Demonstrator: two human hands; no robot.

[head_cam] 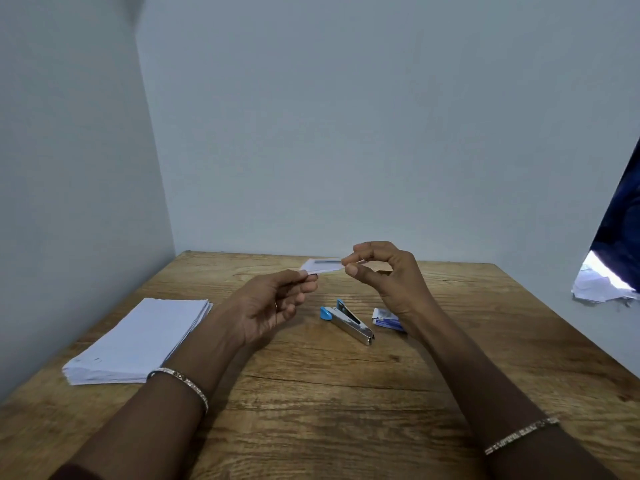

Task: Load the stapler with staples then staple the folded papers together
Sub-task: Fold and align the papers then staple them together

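Together, the left hand (273,306) and right hand (384,275) pinch a small white slip (323,265) above the table (311,393).
Left fingertips grip its left end, the right thumb and forefinger its right end; a thin grey strip shows along its far edge. Below them the stapler (348,322) lies open, a staple box (386,318) just beside it on the right, the stack of folded papers (138,341) well apart at the left.

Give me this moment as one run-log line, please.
left hand: pinches white slip | right hand: pinches same slip | stapler: lies open | staple box: beside stapler | paper stack: untouched
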